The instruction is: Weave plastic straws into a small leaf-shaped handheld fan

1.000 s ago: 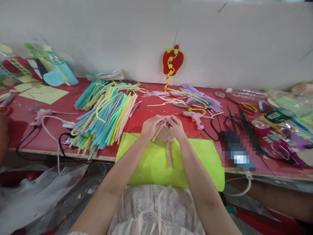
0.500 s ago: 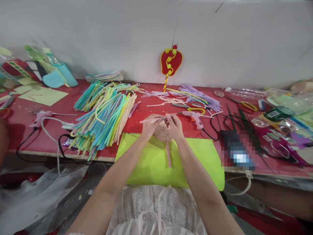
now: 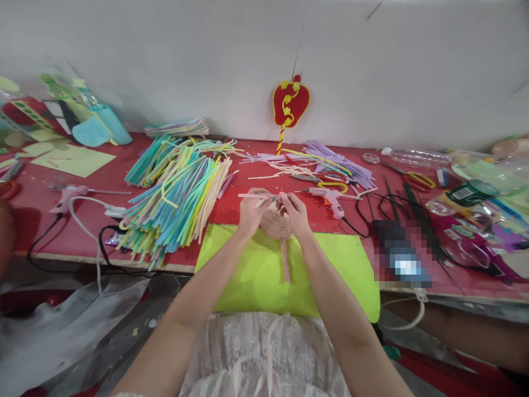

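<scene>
A pink pipe cleaner [image 3: 249,196] runs between my hands, its free end sticking out to the left. Pinching it is my left hand [image 3: 250,214], fingers closed. Fingertips of my right hand [image 3: 296,212] are closed on its other end, near the left fingertips; the exact contact is too small to make out. Just under both hands lies a round pinkish-beige fan [image 3: 276,226] of coiled pipe cleaners, its upper part partly covered by the fingers. Its pink twisted handle [image 3: 285,263] points toward me over a lime-green sheet [image 3: 339,275].
A large pile of pastel pipe cleaners [image 3: 177,204] lies left. Glue guns [image 3: 328,199] with cords, scissors [image 3: 326,182] and purple pipe cleaners [image 3: 359,168] lie about. A red decorated fan [image 3: 291,105] leans at the wall. Bottles [image 3: 463,193] and a blurred-out device [image 3: 403,253] are right.
The pipe cleaner's free left end has swung up, so the strip now lies nearly level. My left fingers have shifted slightly; my right hand and the round fan have barely moved.
</scene>
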Available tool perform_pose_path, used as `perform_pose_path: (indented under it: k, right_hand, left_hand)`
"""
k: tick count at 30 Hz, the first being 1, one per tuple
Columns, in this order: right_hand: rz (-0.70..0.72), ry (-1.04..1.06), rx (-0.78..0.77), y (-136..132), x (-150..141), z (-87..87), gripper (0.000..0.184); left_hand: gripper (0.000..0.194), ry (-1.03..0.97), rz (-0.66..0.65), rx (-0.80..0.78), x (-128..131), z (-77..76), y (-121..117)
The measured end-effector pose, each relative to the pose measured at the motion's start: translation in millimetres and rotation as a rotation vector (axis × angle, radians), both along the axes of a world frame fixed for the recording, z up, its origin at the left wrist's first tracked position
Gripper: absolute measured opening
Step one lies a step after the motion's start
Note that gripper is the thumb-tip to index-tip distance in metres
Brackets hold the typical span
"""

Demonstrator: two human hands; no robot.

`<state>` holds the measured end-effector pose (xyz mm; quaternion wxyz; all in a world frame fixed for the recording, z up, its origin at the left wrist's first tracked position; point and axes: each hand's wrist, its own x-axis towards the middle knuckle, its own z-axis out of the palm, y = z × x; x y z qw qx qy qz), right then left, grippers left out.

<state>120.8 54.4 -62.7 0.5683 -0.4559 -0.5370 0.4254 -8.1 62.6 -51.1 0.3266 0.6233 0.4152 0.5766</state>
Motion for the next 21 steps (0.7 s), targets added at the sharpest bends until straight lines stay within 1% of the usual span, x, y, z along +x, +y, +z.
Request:
perform_pose_path:
  k: [3, 5, 7, 9, 11, 14, 17, 21]
  right_hand:
    - [-0.009, -0.007, 0.008, 0, 1, 0.8, 0.035]
    - [-0.066, -0.05, 0.044, -1, 0, 1.5, 0.034]
    - [-0.151, -0.119, 0.081, -3, -1, 1.9, 0.033]
    - [-0.244, -0.209, 0.125, -4, -3, 1.9, 0.031]
    - [-0.31, -0.311, 0.183, -6, -4, 1.6, 0.029]
    - [-0.325, -0.455, 0.273, -7, -5, 0.4, 0.027]
    - [-0.296, -0.561, 0.333, -7, -4, -2.1, 0.026]
    - [-0.313, -0.68, 0.395, -6, -3, -6.1, 0.024]
  left_hand:
    - [0.012, 0.031, -0.017, 0.013, 1, 0.2, -1]
    - [0.012, 0.014, -0.003, 0.007, 2, -1.1, -1]
    - [0.015, -0.028, 0.035, -0.026, 4, -3.3, 0]
    - [0.018, -0.067, 0.089, -0.116, 7, -6.0, 2]
    - [0.021, -0.111, 0.099, -0.267, 9, -8.8, 3]
    - [0.024, -0.234, -0.006, -0.474, 11, -11.7, 5]
    - [0.02, -0.391, -0.116, -0.608, 11, -12.4, 6]
    - [0.012, -0.545, -0.246, -0.787, 6, -13.1, 9]
